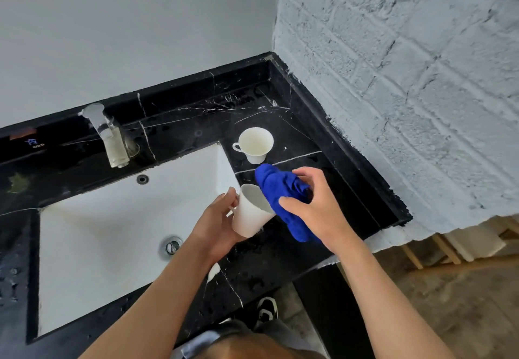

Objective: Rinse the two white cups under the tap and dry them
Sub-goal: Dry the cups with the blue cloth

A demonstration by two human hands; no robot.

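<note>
Counting cups: two white cups in view, one held, one standing.
Held cup [251,214]: tilted, mouth turned toward the cloth, above the black surface [351,190] just right of the sink.
Left hand [217,224]: grip closed round the held cup, fingers at its handle side and thumb near the rim.
Standing cup [256,144]: upright on the surface behind the hands, handle pointing left, inside looks empty; apart from the cloth, near its far end.
Cloths: one blue cloth [283,198], bunched, its near end hanging below the right hand, its middle against the held cup's rim.
Right hand [314,207]: grip closed on the blue cloth, thumb and fingers curled round it, pressing it at the mouth of the held cup.
Sinks: one white sink [112,232], with one drain at its bottom.
Taps: one metal tap [108,136] behind the sink, well left of both cups; no water can be made out at its spout.
</note>
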